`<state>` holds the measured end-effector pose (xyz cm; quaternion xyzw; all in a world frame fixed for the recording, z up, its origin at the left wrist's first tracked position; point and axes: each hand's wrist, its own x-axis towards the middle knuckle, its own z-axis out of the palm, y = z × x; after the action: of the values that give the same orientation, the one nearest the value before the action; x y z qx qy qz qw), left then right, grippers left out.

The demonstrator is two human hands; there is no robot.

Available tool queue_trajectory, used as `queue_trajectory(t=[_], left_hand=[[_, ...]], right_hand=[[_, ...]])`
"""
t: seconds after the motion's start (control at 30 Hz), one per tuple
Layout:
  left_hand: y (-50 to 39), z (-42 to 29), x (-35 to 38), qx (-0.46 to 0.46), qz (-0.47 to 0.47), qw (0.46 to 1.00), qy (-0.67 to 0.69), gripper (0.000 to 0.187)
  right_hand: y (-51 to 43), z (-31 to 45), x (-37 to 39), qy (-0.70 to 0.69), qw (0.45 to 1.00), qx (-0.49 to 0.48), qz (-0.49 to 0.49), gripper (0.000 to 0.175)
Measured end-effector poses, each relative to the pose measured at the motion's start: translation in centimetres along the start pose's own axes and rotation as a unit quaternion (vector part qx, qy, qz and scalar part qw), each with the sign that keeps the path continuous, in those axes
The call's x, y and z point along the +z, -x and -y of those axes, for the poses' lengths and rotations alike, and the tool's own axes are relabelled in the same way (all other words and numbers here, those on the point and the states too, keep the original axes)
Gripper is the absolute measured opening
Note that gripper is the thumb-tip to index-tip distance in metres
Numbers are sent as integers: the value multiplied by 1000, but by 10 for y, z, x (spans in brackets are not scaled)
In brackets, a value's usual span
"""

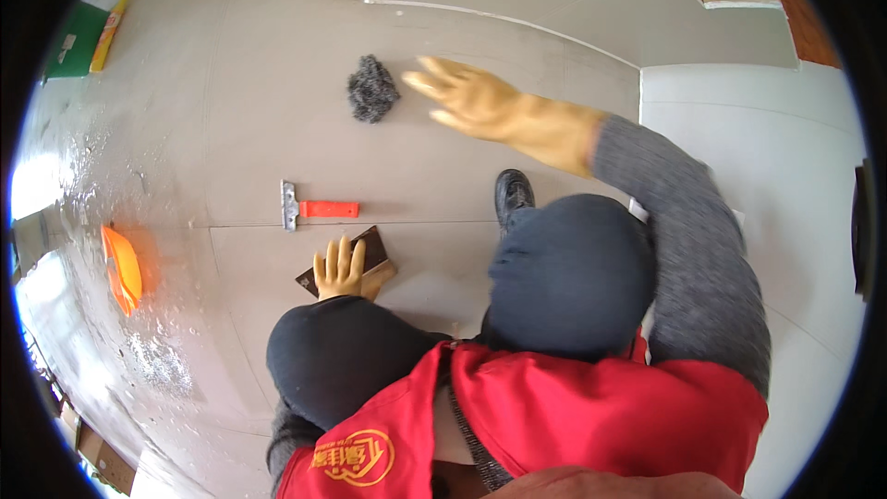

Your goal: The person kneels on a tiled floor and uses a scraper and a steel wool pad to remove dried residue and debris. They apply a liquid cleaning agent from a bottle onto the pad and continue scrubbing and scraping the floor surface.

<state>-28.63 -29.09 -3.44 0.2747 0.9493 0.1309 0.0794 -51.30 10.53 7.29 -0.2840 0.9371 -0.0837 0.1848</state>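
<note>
My right hand [471,100], in a tan rubber glove, is stretched out over the tiled floor with its fingers apart and nothing in it. Just left of its fingertips lies a grey steel wool pad [372,89]. My left hand [339,270], gloved alike, is at a dark, wide-bladed putty knife [374,249] with a wooden handle; its fingers lie extended over the blade, and the thumb side is partly hidden. Beyond that hand, a scraper [326,209] with a red handle and metal head lies flat on the floor.
An orange plastic object [123,270] lies on wet floor at the left. A green container [75,41] and a yellow packet [108,34] stand upper left. Walls [734,125] border the right side, near my black shoe [514,193]. Cardboard [104,461] is at lower left.
</note>
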Motion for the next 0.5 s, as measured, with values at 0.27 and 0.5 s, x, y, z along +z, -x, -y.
queue_trajectory(t=[0.27, 0.5], left_hand=[[88, -5, 13, -73, 152, 983, -75, 55], [34, 63, -114, -27, 300, 951, -75, 54]], right_hand=[[-149, -12, 70, 70, 991, -96, 64, 60], [-19, -116, 91, 44, 998, 54, -5, 58]])
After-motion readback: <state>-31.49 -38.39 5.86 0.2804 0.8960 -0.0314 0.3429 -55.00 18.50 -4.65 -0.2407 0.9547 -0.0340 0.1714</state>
